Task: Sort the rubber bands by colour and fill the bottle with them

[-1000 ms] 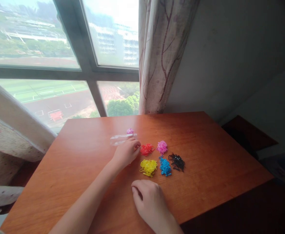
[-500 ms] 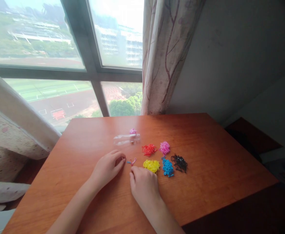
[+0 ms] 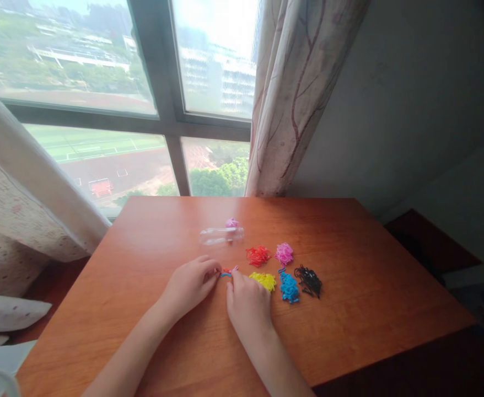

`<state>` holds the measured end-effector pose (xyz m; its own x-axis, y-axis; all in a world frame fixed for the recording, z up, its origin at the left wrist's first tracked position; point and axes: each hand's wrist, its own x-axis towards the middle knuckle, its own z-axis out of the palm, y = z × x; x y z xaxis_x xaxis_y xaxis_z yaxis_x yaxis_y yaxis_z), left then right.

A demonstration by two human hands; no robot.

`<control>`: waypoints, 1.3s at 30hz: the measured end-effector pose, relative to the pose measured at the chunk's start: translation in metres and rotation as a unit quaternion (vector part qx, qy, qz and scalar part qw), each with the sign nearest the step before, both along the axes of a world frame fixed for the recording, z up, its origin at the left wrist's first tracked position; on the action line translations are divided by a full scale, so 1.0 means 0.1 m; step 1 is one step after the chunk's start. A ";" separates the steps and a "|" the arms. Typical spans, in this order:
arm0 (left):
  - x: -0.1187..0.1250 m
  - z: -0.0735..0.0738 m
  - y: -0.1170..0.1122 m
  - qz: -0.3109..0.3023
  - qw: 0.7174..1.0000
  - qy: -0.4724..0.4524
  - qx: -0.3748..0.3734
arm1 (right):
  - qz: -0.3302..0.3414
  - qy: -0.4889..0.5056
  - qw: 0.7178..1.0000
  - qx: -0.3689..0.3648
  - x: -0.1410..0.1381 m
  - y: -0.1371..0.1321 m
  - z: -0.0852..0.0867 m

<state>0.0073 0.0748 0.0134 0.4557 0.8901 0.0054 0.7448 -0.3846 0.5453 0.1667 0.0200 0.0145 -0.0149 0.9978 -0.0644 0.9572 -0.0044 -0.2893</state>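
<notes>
On the brown wooden table (image 3: 349, 309) lie small heaps of rubber bands: red (image 3: 258, 256), pink (image 3: 284, 253), yellow (image 3: 263, 280), blue (image 3: 289, 286) and black (image 3: 308, 280). A few linked bands (image 3: 227, 272), red and blue, lie between my two hands. My left hand (image 3: 190, 284) pinches their left end with curled fingers. My right hand (image 3: 248, 300) rests knuckles up, its fingertips touching their right end by the yellow heap. A clear plastic bag (image 3: 221, 236) with a pink band at its far edge lies beyond.
A window (image 3: 101, 110) with a dark frame stands behind the table, a patterned curtain (image 3: 295, 99) hangs at its right. A pale cushion (image 3: 14, 220) leans at the left. The grey wall (image 3: 411, 94) and a dark low shelf (image 3: 428, 242) are at the right.
My left hand has come back from the plastic bag to the near side and holds the linked bands. My right hand has moved forward to meet them. The camera shifted slightly left.
</notes>
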 end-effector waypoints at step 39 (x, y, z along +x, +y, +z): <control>0.00 -0.01 0.01 0.023 1.000 0.007 -0.001 | -0.112 0.065 0.972 0.196 1.42 -0.50 -0.17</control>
<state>0.0075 0.0759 0.0122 0.4143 0.9102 -0.0025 0.7696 -0.3489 0.5348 0.3088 -0.0303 -0.0025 0.2225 0.9243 0.3100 0.9002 -0.0727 -0.4293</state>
